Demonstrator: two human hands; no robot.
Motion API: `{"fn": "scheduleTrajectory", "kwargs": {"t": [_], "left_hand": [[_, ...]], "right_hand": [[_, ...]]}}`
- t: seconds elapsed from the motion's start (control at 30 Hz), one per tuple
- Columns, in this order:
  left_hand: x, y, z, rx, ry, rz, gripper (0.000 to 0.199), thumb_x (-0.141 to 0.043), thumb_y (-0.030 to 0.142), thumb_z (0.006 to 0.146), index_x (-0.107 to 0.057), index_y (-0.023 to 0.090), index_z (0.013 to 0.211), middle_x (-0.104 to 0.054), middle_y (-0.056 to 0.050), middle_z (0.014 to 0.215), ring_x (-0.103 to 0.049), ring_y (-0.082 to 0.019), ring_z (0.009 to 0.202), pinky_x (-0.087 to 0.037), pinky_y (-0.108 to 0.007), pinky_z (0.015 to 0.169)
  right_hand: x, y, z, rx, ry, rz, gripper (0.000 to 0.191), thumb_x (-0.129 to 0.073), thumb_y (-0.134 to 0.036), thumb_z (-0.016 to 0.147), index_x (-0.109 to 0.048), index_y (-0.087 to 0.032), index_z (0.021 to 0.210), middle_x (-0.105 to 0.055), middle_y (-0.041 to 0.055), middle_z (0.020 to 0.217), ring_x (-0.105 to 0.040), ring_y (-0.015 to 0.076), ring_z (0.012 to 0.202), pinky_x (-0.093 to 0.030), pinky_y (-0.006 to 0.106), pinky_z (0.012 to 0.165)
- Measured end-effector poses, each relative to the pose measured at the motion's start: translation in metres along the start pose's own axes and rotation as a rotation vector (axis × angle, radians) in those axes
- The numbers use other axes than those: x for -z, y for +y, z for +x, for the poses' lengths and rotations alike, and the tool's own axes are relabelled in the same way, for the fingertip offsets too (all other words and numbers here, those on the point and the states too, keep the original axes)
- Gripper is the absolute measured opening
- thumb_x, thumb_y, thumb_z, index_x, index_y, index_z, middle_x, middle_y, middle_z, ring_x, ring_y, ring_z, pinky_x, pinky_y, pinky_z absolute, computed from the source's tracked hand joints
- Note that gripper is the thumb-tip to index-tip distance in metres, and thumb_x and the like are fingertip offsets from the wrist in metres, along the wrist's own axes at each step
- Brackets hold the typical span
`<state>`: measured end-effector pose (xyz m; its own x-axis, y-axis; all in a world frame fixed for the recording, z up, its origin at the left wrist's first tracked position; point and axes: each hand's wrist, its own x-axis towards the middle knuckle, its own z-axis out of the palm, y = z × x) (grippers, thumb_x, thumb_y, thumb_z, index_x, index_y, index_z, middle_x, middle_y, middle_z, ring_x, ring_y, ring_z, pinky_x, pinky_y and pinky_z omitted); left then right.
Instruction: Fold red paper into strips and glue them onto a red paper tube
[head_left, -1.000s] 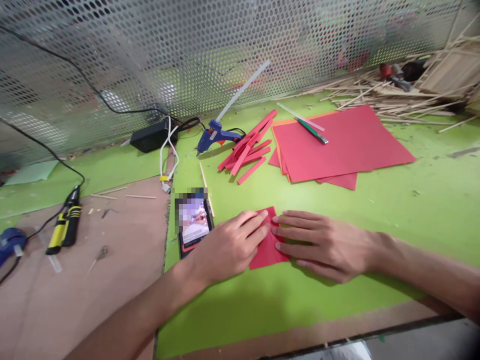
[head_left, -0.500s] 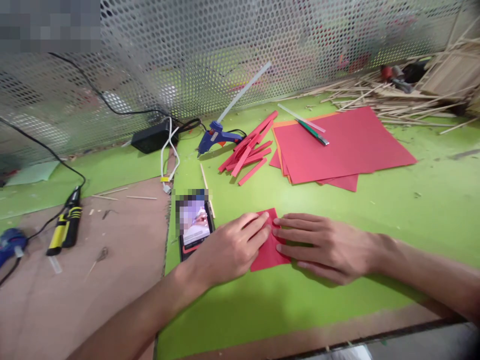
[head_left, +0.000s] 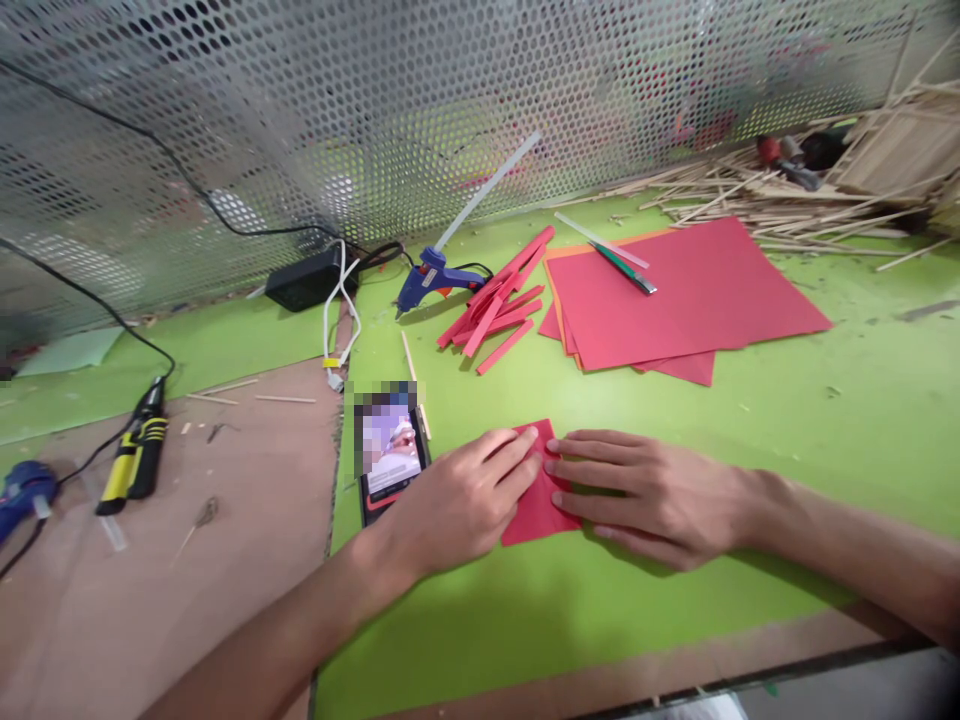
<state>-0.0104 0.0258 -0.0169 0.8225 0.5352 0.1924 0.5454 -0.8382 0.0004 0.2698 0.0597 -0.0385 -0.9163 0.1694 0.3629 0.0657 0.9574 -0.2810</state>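
A small piece of red paper (head_left: 538, 505) lies flat on the green tabletop. My left hand (head_left: 472, 495) presses its outstretched fingertips on the paper's left and upper part. From the other side, my right hand (head_left: 649, 490) rests with straight, slightly parted fingers on the right edge of the same paper. The fingertips of both hands are close together but apart. Just left of my left hand lies a phone (head_left: 391, 450) with its screen lit; my wrist hides its lower corner.
Behind the hands are a blue glue gun (head_left: 431, 278), red paper strips (head_left: 495, 305), and red sheets (head_left: 675, 300) with a green-handled cutter (head_left: 626, 268) on top. Thin wooden sticks (head_left: 750, 205) pile up at back right. Yellow-black pliers (head_left: 135, 450) lie left, below a mesh panel (head_left: 375, 110).
The view has shifted very slightly. Both hands and the small red paper keep the same position and pose.
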Motion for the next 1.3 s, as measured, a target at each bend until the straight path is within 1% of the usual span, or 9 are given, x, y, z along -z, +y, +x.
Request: {"fn": "scheduleTrajectory", "kwargs": {"t": [0.17, 0.27, 0.4, 0.53, 0.73, 0.9, 1.03, 1.17, 1.3], "left_hand": [[0.0, 0.0, -0.001, -0.026, 0.013, 0.038, 0.037, -0.054, 0.014, 0.102, -0.066, 0.001, 0.134, -0.069, -0.02, 0.141, -0.066, -0.032, 0.129, -0.057, -0.042, 0.112], [0.0, 0.002, 0.0, -0.027, 0.013, 0.052, 0.036, -0.054, 0.014, 0.101, -0.067, 0.002, 0.133, -0.07, -0.018, 0.139, -0.066, -0.032, 0.128, -0.057, -0.041, 0.11], [-0.003, 0.012, 0.004, 0.061, 0.069, 0.027, 0.031, -0.056, 0.017, 0.102, -0.07, 0.005, 0.126, -0.073, -0.017, 0.134, -0.068, -0.03, 0.124, -0.059, -0.041, 0.108], [-0.006, 0.022, 0.009, 0.166, 0.107, 0.005, 0.029, -0.058, 0.024, 0.103, -0.071, 0.006, 0.122, -0.074, -0.018, 0.133, -0.07, -0.03, 0.122, -0.06, -0.042, 0.106], [-0.006, 0.024, 0.01, 0.216, 0.099, -0.033, 0.032, -0.059, 0.03, 0.102, -0.071, 0.009, 0.121, -0.073, -0.017, 0.135, -0.069, -0.031, 0.122, -0.062, -0.043, 0.104], [-0.005, 0.025, 0.009, 0.241, 0.056, -0.048, 0.042, -0.06, 0.039, 0.102, -0.068, 0.008, 0.13, -0.071, -0.019, 0.139, -0.068, -0.033, 0.123, -0.063, -0.045, 0.102], [-0.005, 0.026, 0.009, 0.27, 0.048, -0.068, 0.045, -0.061, 0.047, 0.102, -0.071, 0.01, 0.125, -0.071, -0.017, 0.139, -0.068, -0.034, 0.122, -0.064, -0.046, 0.098], [-0.002, 0.023, 0.009, 0.261, 0.038, -0.103, 0.047, -0.063, 0.046, 0.1, -0.071, 0.009, 0.127, -0.071, -0.018, 0.139, -0.067, -0.035, 0.123, -0.064, -0.047, 0.098], [0.0, 0.02, 0.009, 0.264, 0.022, -0.122, 0.036, -0.059, 0.031, 0.103, -0.071, 0.011, 0.129, -0.071, -0.014, 0.14, -0.066, -0.031, 0.126, -0.062, -0.044, 0.103]], "right_hand": [[0.0, 0.0, 0.0, 0.0, -0.004, -0.007, 0.038, -0.052, -0.027, 0.104, -0.068, -0.011, 0.135, -0.068, 0.0166, 0.142, -0.057, 0.034, 0.145, -0.048, 0.051, 0.124], [0.0, 0.0, -0.001, 0.0, -0.006, -0.001, 0.038, -0.052, -0.026, 0.104, -0.067, -0.009, 0.135, -0.067, 0.0176, 0.143, -0.056, 0.0349, 0.145, -0.049, 0.052, 0.124], [-0.001, 0.0, -0.001, 0.004, -0.008, 0.009, 0.037, -0.053, -0.025, 0.104, -0.068, -0.009, 0.133, -0.067, 0.0185, 0.143, -0.057, 0.0358, 0.145, -0.05, 0.053, 0.122], [-0.002, 0.002, 0.0, 0.014, 0.014, 0.015, 0.037, -0.052, -0.026, 0.104, -0.069, -0.008, 0.131, -0.069, 0.0189, 0.139, -0.059, 0.0365, 0.142, -0.05, 0.053, 0.121], [-0.001, 0.002, 0.001, 0.015, 0.014, 0.022, 0.036, -0.051, -0.026, 0.104, -0.07, -0.008, 0.13, -0.07, 0.0186, 0.136, -0.061, 0.0367, 0.139, -0.051, 0.053, 0.12], [-0.002, 0.001, 0.003, 0.032, 0.065, 0.05, 0.035, -0.052, -0.023, 0.104, -0.07, -0.005, 0.128, -0.073, 0.0194, 0.132, -0.064, 0.0356, 0.135, -0.053, 0.052, 0.119], [-0.002, 0.001, 0.005, 0.041, 0.104, 0.054, 0.034, -0.052, -0.021, 0.103, -0.071, -0.003, 0.125, -0.075, 0.0202, 0.128, -0.067, 0.0346, 0.133, -0.054, 0.052, 0.119], [-0.001, 0.001, 0.004, 0.051, 0.12, 0.036, 0.034, -0.051, -0.021, 0.103, -0.072, -0.003, 0.123, -0.077, 0.02, 0.126, -0.069, 0.0337, 0.13, -0.056, 0.05, 0.117], [-0.001, 0.0, 0.002, 0.045, 0.107, 0.029, 0.032, -0.053, -0.022, 0.103, -0.074, -0.005, 0.12, -0.075, 0.0199, 0.129, -0.069, 0.0337, 0.131, -0.056, 0.05, 0.117]]}}
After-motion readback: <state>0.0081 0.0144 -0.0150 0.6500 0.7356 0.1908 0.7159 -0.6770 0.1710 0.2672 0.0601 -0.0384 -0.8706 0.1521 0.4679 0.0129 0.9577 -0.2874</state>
